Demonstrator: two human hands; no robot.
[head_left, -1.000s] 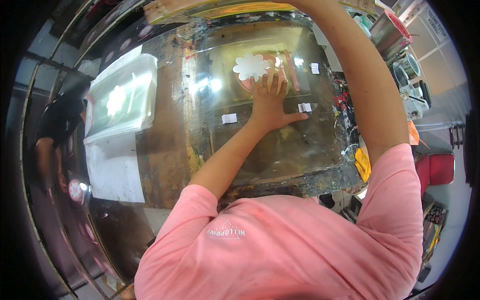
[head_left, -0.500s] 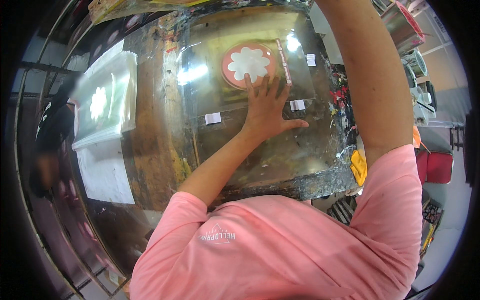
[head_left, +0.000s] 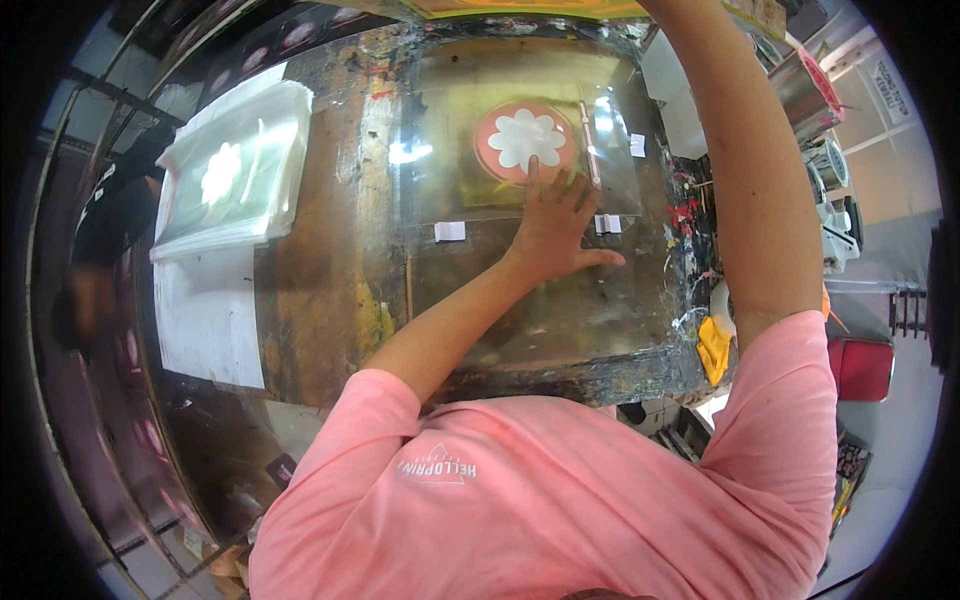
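Note:
My left hand [head_left: 553, 228] lies on a clear plastic sheet [head_left: 480, 270] on the work table, its palm down and fingers apart. The index fingertip touches the lower edge of a white flower shape [head_left: 527, 138]. That flower sits inside a pinkish-red disc [head_left: 487, 158]. To its right runs a thin pink-and-white printed strip [head_left: 590, 145], close to the other fingers. My right arm [head_left: 755, 170] reaches up past the top edge of the picture, so its hand is out of sight.
Left of the sheet is a stack of clear printed plastic sheets [head_left: 270, 190], partly over white paper [head_left: 210, 330]. Small white tabs [head_left: 449, 232] sit around the work area. A yellow-edged frame [head_left: 530, 10] spans the far edge. At right are a yellow cloth [head_left: 713, 350] and cans [head_left: 800, 95].
The whole view has shifted, and the table appears slightly farther right. More of the yellow-edged frame shows at the top. My left hand stays flat by the flower, its middle fingers slightly more bent.

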